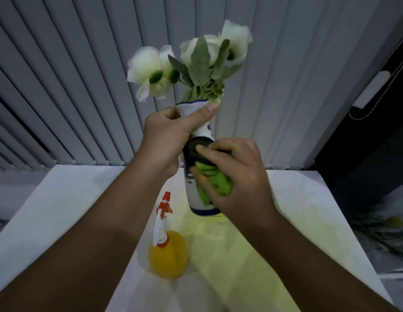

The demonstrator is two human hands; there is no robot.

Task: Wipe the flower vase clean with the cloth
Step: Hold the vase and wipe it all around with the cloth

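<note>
A white and blue flower vase [192, 113] holding white flowers [151, 70] and green leaves is lifted a little above the white table [60, 199], tilted slightly. My left hand [171, 136] grips its narrow neck just under the rim, thumb across the front. My right hand [238, 174] presses a bunched green cloth [212, 183] against the front of the vase's body, fingers spread over it. Most of the body is hidden by that hand and the cloth.
A spray bottle [167, 251] with orange liquid and a red and white trigger head stands on the table below the vase. Grey vertical blinds [83, 86] hang behind. A dark panel [365, 143] and a patterned surface [383, 233] lie at the right.
</note>
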